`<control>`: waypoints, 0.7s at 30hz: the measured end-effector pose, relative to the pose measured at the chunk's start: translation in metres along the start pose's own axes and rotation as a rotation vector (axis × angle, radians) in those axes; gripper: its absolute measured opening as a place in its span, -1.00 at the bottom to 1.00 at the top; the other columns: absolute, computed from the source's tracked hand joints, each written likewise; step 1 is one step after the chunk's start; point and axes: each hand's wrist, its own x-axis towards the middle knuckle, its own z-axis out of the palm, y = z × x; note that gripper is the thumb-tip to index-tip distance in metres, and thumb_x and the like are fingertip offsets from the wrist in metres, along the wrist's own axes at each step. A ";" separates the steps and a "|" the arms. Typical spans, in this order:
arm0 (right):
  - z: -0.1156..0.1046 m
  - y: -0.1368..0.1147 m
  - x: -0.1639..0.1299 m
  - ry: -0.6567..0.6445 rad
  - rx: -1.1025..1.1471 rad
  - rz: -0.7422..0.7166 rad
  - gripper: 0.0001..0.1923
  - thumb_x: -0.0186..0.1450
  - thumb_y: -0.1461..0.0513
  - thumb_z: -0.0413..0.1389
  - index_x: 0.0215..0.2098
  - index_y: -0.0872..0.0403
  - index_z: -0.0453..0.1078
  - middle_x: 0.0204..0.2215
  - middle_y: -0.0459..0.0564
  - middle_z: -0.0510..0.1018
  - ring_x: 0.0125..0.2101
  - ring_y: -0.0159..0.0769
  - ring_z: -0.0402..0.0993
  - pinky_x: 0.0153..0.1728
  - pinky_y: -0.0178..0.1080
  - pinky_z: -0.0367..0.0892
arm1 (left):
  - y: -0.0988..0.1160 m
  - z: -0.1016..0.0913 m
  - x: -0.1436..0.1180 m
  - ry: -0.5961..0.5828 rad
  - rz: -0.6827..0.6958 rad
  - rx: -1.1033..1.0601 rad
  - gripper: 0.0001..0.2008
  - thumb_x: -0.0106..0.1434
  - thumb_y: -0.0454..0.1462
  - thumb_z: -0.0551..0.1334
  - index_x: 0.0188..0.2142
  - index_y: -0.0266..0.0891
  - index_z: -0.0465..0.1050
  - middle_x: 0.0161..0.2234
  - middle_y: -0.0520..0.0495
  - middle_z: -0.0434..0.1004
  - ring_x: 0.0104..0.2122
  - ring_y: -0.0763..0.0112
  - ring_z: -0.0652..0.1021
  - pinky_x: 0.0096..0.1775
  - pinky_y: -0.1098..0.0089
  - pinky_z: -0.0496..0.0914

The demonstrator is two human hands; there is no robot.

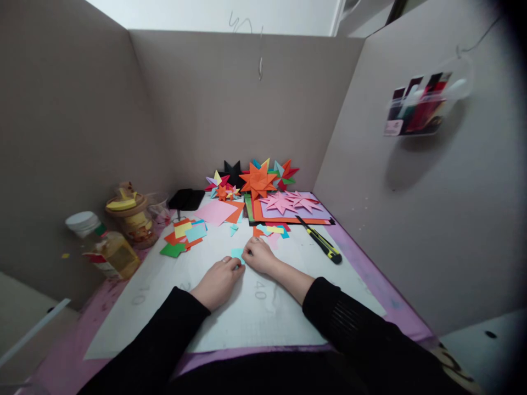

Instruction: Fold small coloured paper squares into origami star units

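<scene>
A small light-blue paper piece [237,253] lies on the white cutting mat [267,312]. My left hand [218,282] rests on the mat with its fingertips on the near edge of the paper. My right hand [258,256] pinches the paper's right side, fingers curled. Both arms wear black sleeves. Whether the paper is lifted or flat I cannot tell.
Folded paper stars [258,181] and coloured sheets [288,211] sit at the back. Small paper squares [185,233] lie at left. A yellow-black utility knife [323,245] lies at right. A bottle [107,249] and a jar [132,216] stand at far left. Cardboard walls enclose the desk.
</scene>
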 end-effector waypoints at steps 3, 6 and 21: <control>0.000 0.000 -0.001 -0.009 0.005 0.006 -0.93 0.14 0.29 0.10 -0.51 0.08 0.36 -0.38 -0.02 0.36 -0.27 -0.27 0.23 -0.26 -0.27 0.14 | 0.001 0.001 0.000 0.003 0.042 -0.006 -0.65 0.21 -0.44 0.00 -0.05 -0.26 0.35 -0.18 -0.16 0.42 -0.17 0.25 0.37 -0.15 0.28 0.29; -0.002 0.001 -0.002 -0.001 0.018 0.025 -0.92 0.10 0.26 0.15 -0.41 0.06 0.33 -0.37 -0.06 0.35 -0.28 -0.27 0.21 -0.27 -0.26 0.13 | 0.002 0.001 0.000 -0.004 0.049 -0.002 -0.64 0.17 -0.47 0.03 -0.04 -0.27 0.32 -0.12 -0.17 0.42 -0.12 0.22 0.37 -0.11 0.24 0.27; -0.012 0.014 -0.009 0.025 0.141 -0.229 -0.67 0.12 0.51 -0.01 -0.34 0.06 0.48 -0.31 -0.02 0.48 -0.23 -0.31 0.31 -0.14 -0.25 0.22 | 0.006 -0.003 -0.001 -0.019 -0.017 -0.018 -0.69 0.18 -0.49 -0.01 -0.10 -0.29 0.27 -0.26 -0.15 0.44 -0.16 0.23 0.40 -0.15 0.28 0.27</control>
